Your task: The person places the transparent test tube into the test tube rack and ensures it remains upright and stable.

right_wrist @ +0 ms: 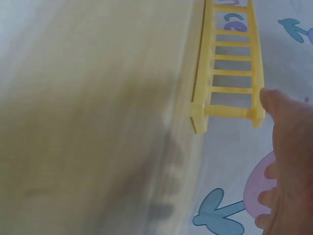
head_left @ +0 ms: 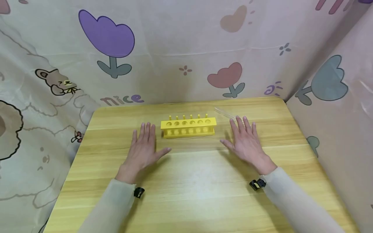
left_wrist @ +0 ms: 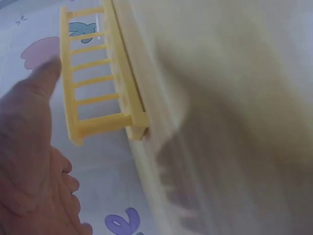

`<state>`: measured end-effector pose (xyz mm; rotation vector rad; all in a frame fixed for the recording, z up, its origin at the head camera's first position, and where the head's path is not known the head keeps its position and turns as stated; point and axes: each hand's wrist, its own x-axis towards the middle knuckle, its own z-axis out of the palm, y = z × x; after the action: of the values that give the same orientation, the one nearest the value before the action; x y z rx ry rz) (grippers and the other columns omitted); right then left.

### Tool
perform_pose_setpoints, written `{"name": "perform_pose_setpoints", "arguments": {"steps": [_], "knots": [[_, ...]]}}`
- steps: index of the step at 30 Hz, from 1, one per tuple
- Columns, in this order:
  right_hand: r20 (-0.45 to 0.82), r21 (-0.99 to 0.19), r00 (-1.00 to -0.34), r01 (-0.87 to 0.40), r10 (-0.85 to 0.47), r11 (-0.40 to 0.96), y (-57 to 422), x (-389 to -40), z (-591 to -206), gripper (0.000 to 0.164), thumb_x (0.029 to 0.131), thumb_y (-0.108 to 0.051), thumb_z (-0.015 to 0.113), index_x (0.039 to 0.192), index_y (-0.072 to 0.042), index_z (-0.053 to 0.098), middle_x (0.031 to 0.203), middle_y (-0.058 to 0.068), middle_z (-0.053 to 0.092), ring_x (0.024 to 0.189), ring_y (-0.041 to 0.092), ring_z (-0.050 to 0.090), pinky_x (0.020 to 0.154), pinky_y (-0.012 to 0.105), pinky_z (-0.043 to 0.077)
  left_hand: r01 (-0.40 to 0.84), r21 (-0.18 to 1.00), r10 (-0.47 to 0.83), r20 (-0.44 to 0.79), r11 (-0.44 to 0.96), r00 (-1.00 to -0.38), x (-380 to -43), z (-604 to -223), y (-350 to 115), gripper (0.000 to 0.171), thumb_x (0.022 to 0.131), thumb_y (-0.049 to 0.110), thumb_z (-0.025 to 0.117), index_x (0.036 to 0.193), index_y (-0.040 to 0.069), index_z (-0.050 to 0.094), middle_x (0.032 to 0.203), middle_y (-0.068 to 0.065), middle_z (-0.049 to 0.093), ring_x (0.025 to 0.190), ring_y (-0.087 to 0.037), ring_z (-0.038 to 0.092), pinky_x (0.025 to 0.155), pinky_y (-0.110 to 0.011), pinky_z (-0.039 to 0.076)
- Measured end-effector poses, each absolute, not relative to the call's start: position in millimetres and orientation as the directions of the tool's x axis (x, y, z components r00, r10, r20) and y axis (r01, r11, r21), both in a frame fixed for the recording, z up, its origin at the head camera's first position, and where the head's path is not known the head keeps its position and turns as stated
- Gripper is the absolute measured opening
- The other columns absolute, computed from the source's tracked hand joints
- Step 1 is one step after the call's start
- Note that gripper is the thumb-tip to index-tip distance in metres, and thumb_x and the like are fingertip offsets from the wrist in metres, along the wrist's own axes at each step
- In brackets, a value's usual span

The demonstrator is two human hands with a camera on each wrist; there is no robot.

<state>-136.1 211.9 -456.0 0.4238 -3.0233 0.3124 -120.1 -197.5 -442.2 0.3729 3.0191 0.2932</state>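
Observation:
A yellow test tube rack stands toward the back of the wooden table, with a row of round holes on top and several short pegs behind them. My left hand is to the left of the rack, palm down, fingers straight and thumb spread toward the middle. On the other side my right hand mirrors it, also palm down with straight fingers. Neither hand holds anything. Clear thin tubes lie behind the right fingertips, partly hidden by them. Both wrist views show the rack side-on beyond the thumb.
The light wooden table reaches back to a printed curtain with flowers and hearts. More of this cloth hangs along the left and right sides. Each sleeve cuff has a small black device at the wrist.

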Motion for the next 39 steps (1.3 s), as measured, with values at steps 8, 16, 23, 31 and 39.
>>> {"name": "perform_pose_setpoints", "arguments": {"steps": [8, 16, 23, 31, 39], "knots": [[0.158, -0.157, -0.942, -0.321, -0.297, 0.934, 212.1, -163.0, -441.8, 0.077, 0.109, -0.049, 0.052, 0.158, 0.008, 0.036, 0.161, 0.032, 0.041, 0.151, 0.053, 0.034, 0.125, 0.071, 0.023, 0.293, 0.213, 0.316, -0.087, 0.932, -0.945, -150.6, -432.2, -183.2, 0.104, 0.104, 0.063, 0.052, 0.167, -0.003, 0.002, 0.175, -0.024, -0.002, 0.164, -0.040, -0.006, 0.132, -0.061, -0.002], [0.168, -0.085, -0.944, -0.302, -0.285, 0.950, 209.0, -200.5, -443.8, 0.045, 0.102, -0.029, 0.064, 0.121, 0.012, 0.060, 0.120, 0.030, 0.064, 0.115, 0.048, 0.057, 0.110, 0.063, 0.045, 0.259, 0.208, 0.295, -0.166, 0.943, -0.941, -158.5, -433.0, -178.2, 0.104, 0.104, 0.059, 0.052, 0.166, -0.003, -0.004, 0.174, -0.022, -0.011, 0.163, -0.039, -0.011, 0.131, -0.060, -0.007], [0.047, -0.055, -0.975, -0.218, -0.215, 0.974, 216.6, -219.5, -443.3, 0.045, 0.103, -0.031, 0.063, 0.120, 0.011, 0.059, 0.113, 0.027, 0.063, 0.107, 0.043, 0.056, 0.095, 0.058, 0.051, 0.260, 0.200, 0.294, -0.167, 0.945, -0.941, -161.2, -434.6, -172.2, 0.102, 0.105, 0.058, 0.050, 0.166, -0.003, -0.005, 0.175, -0.023, -0.009, 0.163, -0.039, -0.011, 0.131, -0.059, -0.007], [-0.097, 0.017, -0.976, -0.197, -0.195, 0.980, 223.2, -246.7, -441.4, 0.057, 0.102, -0.035, 0.065, 0.130, 0.013, 0.053, 0.126, 0.030, 0.061, 0.115, 0.045, 0.054, 0.103, 0.061, 0.048, 0.261, 0.193, 0.294, -0.167, 0.946, -0.941, -162.4, -435.3, -171.1, 0.099, 0.106, 0.055, 0.049, 0.166, -0.004, -0.004, 0.175, -0.024, -0.008, 0.163, -0.039, -0.009, 0.131, -0.059, -0.005], [-0.223, 0.042, -0.958, -0.192, -0.178, 0.981, 224.9, -262.2, -443.9, 0.060, 0.102, -0.035, 0.059, 0.139, 0.012, 0.052, 0.134, 0.031, 0.058, 0.127, 0.047, 0.049, 0.113, 0.066, 0.038, 0.256, 0.182, 0.288, -0.176, 0.949, -0.941, -162.8, -435.9, -169.6, 0.100, 0.106, 0.057, 0.048, 0.166, -0.002, -0.005, 0.176, -0.023, -0.005, 0.163, -0.037, -0.009, 0.132, -0.057, -0.005]]}}
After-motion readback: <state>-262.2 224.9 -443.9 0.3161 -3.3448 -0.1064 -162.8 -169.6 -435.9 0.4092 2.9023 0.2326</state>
